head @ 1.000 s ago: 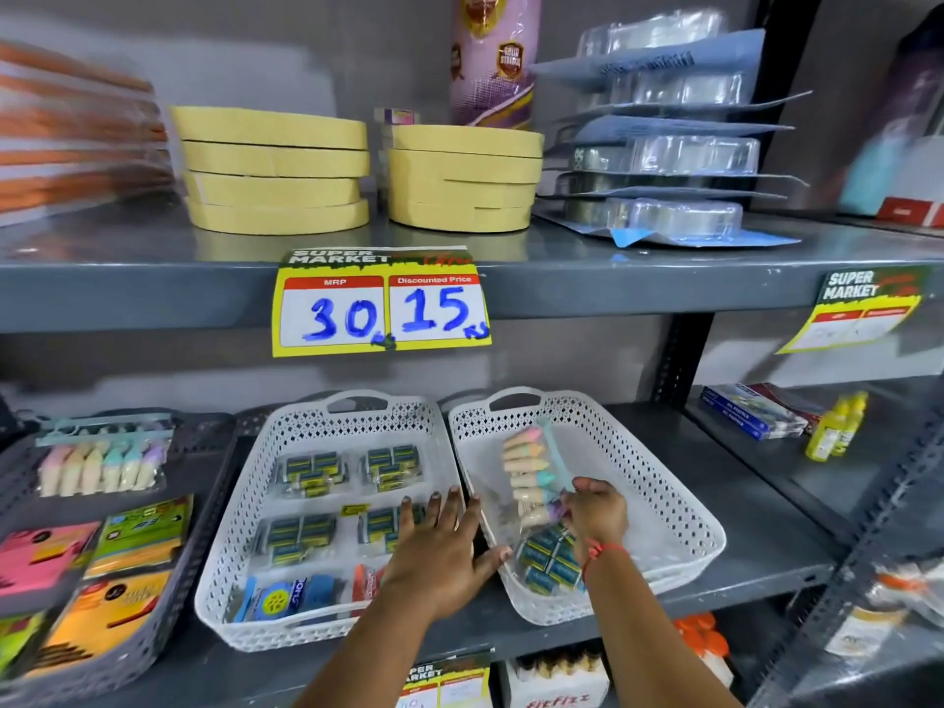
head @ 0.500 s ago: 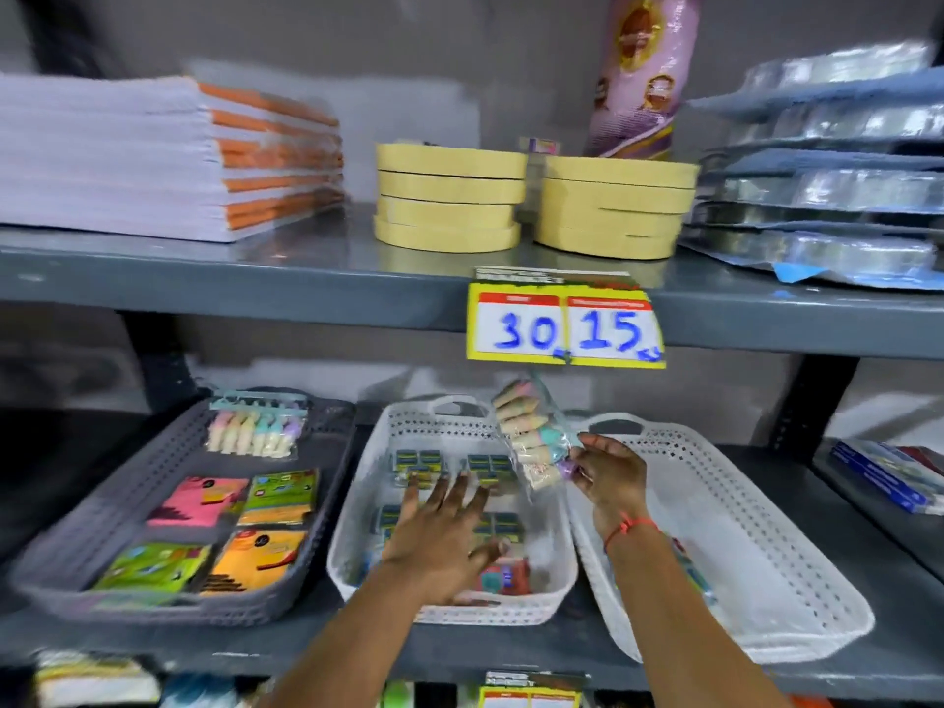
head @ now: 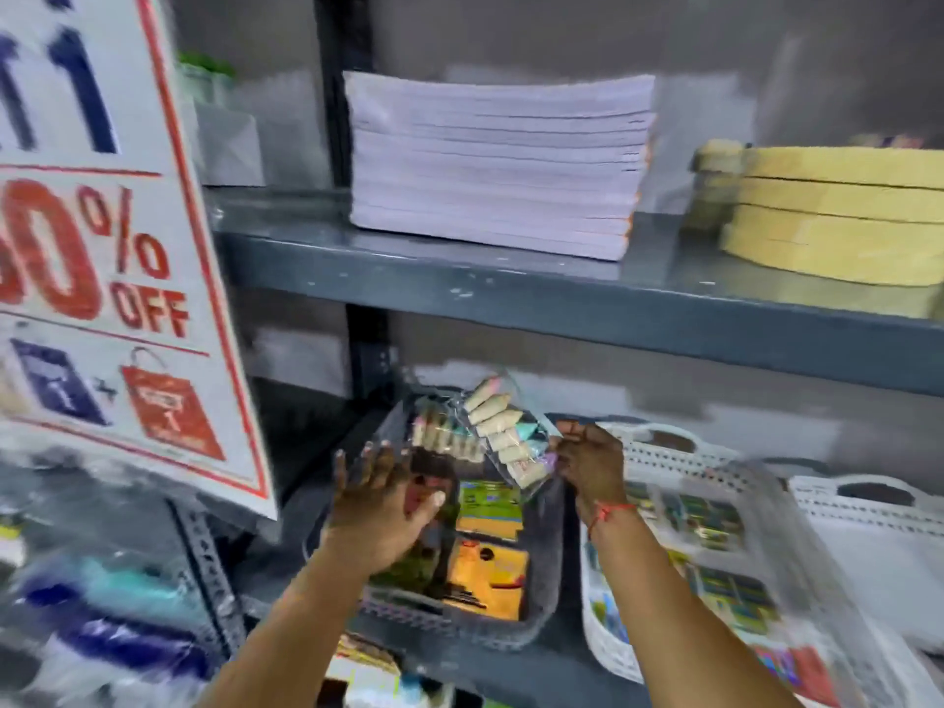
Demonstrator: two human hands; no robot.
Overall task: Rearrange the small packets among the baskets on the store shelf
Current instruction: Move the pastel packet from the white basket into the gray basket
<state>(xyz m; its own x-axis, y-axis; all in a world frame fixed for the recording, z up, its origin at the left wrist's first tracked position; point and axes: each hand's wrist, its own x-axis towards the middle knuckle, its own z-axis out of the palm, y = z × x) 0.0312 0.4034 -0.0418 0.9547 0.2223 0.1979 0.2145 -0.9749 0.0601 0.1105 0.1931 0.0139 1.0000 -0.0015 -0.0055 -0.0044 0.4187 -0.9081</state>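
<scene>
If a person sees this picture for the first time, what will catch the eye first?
Probably the big red-and-white sale sign filling the left side. Next, at the centre, the right hand holds a clear packet of pastel chalks above the dark basket, with the left hand open beside it.

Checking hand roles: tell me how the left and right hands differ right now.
The left hand is open, fingers spread, holding nothing; the right hand is pinched shut on the clear packet of pastel sticks. The right wrist wears a red thread; the left is bare. Both hover over the dark basket.
</scene>
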